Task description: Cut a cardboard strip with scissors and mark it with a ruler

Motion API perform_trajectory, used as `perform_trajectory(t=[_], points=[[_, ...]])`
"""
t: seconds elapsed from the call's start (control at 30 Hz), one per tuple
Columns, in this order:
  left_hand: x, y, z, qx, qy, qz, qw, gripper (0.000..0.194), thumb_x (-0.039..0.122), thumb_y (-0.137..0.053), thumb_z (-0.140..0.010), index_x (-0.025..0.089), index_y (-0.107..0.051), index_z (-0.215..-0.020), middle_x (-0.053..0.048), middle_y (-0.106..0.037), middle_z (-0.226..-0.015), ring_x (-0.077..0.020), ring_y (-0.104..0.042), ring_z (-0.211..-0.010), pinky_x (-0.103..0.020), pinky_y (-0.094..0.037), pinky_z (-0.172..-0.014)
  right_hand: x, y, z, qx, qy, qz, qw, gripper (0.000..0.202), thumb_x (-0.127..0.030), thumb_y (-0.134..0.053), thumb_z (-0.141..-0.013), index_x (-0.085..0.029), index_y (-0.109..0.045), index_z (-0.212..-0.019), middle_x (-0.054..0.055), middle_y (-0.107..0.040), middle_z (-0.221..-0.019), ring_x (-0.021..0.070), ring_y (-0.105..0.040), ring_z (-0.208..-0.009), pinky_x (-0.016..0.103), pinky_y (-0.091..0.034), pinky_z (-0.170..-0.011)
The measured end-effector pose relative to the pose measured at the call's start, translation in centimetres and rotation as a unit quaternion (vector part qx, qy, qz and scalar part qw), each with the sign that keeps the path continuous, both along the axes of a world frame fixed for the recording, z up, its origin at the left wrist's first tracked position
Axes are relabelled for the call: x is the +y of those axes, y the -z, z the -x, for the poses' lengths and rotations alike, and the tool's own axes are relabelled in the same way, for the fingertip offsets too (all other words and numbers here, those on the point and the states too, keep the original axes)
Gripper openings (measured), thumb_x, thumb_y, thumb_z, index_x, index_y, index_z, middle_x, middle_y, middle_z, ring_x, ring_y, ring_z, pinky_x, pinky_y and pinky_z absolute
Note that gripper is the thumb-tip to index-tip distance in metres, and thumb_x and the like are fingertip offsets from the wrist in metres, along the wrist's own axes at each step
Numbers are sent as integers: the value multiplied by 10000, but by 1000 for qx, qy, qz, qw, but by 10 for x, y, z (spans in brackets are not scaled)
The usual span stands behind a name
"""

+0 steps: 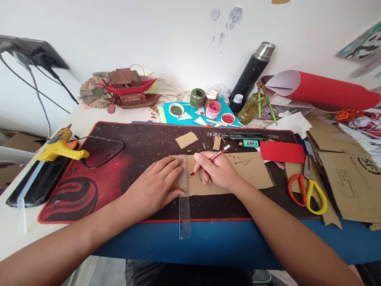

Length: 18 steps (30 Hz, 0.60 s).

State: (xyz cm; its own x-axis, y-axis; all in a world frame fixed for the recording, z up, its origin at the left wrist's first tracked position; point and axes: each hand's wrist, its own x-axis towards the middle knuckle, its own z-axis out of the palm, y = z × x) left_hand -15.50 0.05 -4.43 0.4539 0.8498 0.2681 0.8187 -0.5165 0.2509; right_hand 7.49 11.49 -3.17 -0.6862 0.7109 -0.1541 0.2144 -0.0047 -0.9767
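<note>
A long piece of brown cardboard (253,174) lies on the dark mat (119,198). Across it, near its left part, a clear ruler (185,210) points toward the front edge. My left hand (159,180) rests flat on the cardboard and the ruler's left side, fingers spread a little. In my right hand (216,169) is a red and black pencil (218,153), its tip low beside the ruler's right edge. Two small cardboard pieces, one larger (186,140) and one narrow (217,143), lie behind the hands.
Scissors (308,190), red card (282,152) and cardboard sheets (351,178) lie right. A black cutter (244,136) and lighter (249,143) lie behind. A yellow glue gun (61,147) is left. Paint jars (197,98), a flask (253,71) and model boats (127,89) stand at the back.
</note>
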Motion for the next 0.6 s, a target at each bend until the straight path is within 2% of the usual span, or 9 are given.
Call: perform_trajectory(t=[0.17, 0.6], points=[[0, 0, -1, 11, 2, -11, 1000, 567, 527, -590, -1102, 92, -595, -1466, -233, -649, -1532, -407, -577, -1461, -613, -565, -1153, 1, 1, 1, 11, 3, 12, 1000, 528, -622, -572, -1089, -204, -679, -785, -63, -560, -450, 119, -571, -396, 240, -432, -467], [1, -2, -1, -1, 8, -4, 1000, 562, 517, -631, -1085, 111, -596, -1473, -221, -652, -1530, -396, -577, -1464, -606, -530, -1206, 3, 3, 0, 16, 1, 9, 1000, 550, -645, -573, -1090, -202, -685, -783, -65, -551, -448, 119, -571, -394, 243, -448, -472]])
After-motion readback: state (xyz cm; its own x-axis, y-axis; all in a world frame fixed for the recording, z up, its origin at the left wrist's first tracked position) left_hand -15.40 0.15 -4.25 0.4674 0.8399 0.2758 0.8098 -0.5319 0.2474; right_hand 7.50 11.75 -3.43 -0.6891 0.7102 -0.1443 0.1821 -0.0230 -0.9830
